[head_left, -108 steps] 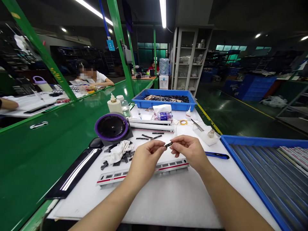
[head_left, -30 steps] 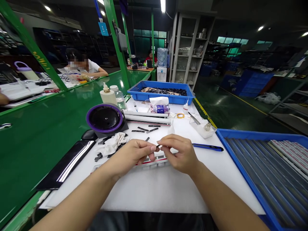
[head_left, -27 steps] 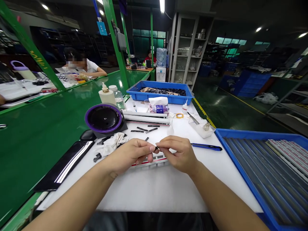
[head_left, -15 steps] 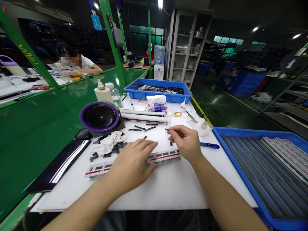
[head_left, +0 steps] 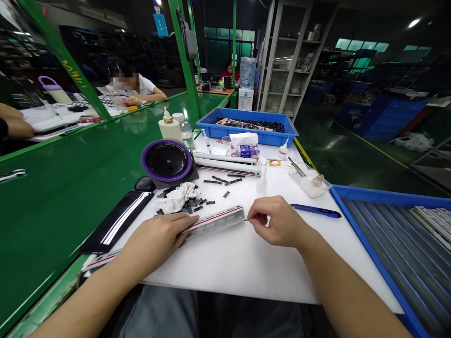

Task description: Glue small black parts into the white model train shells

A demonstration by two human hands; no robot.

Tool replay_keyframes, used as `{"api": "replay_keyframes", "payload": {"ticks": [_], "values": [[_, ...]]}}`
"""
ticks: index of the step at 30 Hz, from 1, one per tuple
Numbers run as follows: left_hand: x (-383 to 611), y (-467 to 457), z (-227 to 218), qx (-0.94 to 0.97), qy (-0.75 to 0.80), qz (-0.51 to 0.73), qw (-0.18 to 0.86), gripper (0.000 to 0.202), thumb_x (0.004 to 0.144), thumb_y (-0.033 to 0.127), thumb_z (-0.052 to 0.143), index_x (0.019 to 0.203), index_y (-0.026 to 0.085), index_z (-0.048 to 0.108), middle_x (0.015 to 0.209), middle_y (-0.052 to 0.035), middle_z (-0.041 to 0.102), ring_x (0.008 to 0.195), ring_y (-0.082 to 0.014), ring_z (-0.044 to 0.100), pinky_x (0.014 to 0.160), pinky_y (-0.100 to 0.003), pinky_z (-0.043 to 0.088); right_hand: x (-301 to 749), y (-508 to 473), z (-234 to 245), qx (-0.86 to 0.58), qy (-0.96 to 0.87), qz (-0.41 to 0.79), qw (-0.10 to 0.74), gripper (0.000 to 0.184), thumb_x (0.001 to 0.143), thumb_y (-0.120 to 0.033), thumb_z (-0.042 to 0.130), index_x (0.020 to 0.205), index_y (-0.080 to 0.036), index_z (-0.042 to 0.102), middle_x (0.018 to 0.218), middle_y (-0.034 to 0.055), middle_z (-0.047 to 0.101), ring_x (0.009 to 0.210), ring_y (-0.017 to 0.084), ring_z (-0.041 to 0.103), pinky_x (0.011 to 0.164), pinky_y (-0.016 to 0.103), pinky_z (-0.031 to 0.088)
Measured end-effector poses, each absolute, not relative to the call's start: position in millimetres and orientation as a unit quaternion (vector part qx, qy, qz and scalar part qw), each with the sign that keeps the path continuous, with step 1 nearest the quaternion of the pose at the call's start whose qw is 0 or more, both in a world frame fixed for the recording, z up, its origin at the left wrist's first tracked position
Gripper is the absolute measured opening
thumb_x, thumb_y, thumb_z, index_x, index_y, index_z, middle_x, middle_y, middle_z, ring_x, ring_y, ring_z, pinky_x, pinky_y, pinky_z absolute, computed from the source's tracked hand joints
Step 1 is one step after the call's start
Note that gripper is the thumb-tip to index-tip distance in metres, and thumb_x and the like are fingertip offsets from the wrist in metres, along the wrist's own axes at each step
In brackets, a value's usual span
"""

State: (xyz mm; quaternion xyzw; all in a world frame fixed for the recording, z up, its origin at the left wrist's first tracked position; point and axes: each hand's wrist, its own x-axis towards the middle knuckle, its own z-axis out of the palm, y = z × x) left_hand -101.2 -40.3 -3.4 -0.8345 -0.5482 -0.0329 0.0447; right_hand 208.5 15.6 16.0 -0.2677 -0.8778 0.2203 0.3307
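Observation:
A white model train carriage [head_left: 220, 219] with a red stripe lies slanted across the white work board [head_left: 246, 277]. My left hand [head_left: 157, 239] is closed over its left half, fingers on top and thumb at the near side. Beside the carriage's right end, my right hand [head_left: 276, 221] pinches a tiny dark piece [head_left: 246, 219], mostly hidden by the fingertips. Small black strips [head_left: 233, 181] lie scattered beyond the carriage. More are heaped around a crumpled white cloth [head_left: 179, 197].
Left stands a purple-rimmed round black device [head_left: 167, 162]. A blue utility knife [head_left: 317, 211] lies right of my right hand. Blue trays stand behind [head_left: 246, 134] and right [head_left: 366, 263]. Bottles [head_left: 169, 129], tissues [head_left: 244, 146] and more carriages [head_left: 229, 168] are behind. A co-worker [head_left: 146, 86] sits at far left.
The carriage has swung, its right end now higher and its underside turned toward me. My left hand moved left along it; my right hand came down to its right end. The view shifted right.

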Motion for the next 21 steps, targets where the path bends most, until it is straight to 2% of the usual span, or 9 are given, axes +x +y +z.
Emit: {"api": "replay_keyframes", "payload": {"ticks": [5,8,13,15,18,21], "values": [[-101.6,-41.2,-2.7,-0.837,-0.544,-0.032,0.054,0.037,0.097,0.031,0.039,0.122,0.028,0.066,0.115,-0.004,0.072,0.092,-0.0288,0.069,0.074,-0.042,0.055,198.3,16.1,-1.7,-0.285,-0.92,0.128,0.236,0.018,0.082,-0.006,0.052,0.08,-0.018,0.065,0.076,0.0,0.065,0.068,0.012,0.057,0.064,0.026,0.04],[-99.4,-42.0,-1.2,-0.847,-0.526,-0.044,0.062,0.036,0.099,0.036,0.039,0.118,0.024,0.068,0.111,-0.0064,0.072,0.093,-0.0289,0.069,0.077,-0.043,0.055,194.5,16.1,-5.7,-0.32,-0.931,0.08,0.158,0.02,0.085,-0.009,0.05,0.083,-0.019,0.067,0.082,0.0007,0.066,0.072,0.013,0.059,0.063,0.027,0.038],[-101.1,-46.6,4.0,-0.866,-0.482,-0.092,0.092,0.047,0.095,0.044,0.049,0.131,0.016,0.058,0.115,-0.0127,0.071,0.101,-0.0309,0.067,0.086,-0.046,0.053,189.2,14.3,-4.8,-0.368,-0.924,0.034,0.095,0.021,0.093,-0.016,0.048,0.093,-0.021,0.068,0.09,0.0016,0.064,0.07,0.013,0.058,0.059,0.028,0.034],[-94.8,-47.6,8.0,-0.878,-0.456,-0.108,0.095,0.045,0.092,0.041,0.053,0.128,0.015,0.058,0.126,-0.0143,0.066,0.108,-0.0311,0.064,0.091,-0.047,0.052,186.0,13.7,-5.4,-0.378,-0.922,0.021,0.081,0.024,0.095,-0.016,0.045,0.091,-0.021,0.069,0.089,0.0021,0.063,0.069,0.013,0.057,0.058,0.029,0.033],[-71.0,-44.5,11.6,-0.896,-0.423,-0.111,0.074,0.028,0.091,0.032,0.056,0.113,0.018,0.063,0.148,-0.013,0.049,0.121,-0.0305,0.058,0.099,-0.048,0.05,182.0,13.2,-6.6,-0.385,-0.919,0.019,0.078,0.025,0.095,-0.015,0.045,0.088,-0.019,0.068,0.088,0.0028,0.061,0.071,0.014,0.056,0.059,0.029,0.034],[-39.3,-35.2,7.4,-0.899,-0.422,-0.096,0.066,0.021,0.093,0.024,0.053,0.108,0.019,0.067,0.157,-0.013,0.036,0.124,-0.0307,0.056,0.099,-0.049,0.05,181.4,12.7,-5.7,-0.392,-0.914,0.042,0.1,0.024,0.094,-0.014,0.046,0.09,-0.019,0.069,0.092,0.0035,0.06,0.073,0.013,0.056,0.063,0.028,0.038]]}}
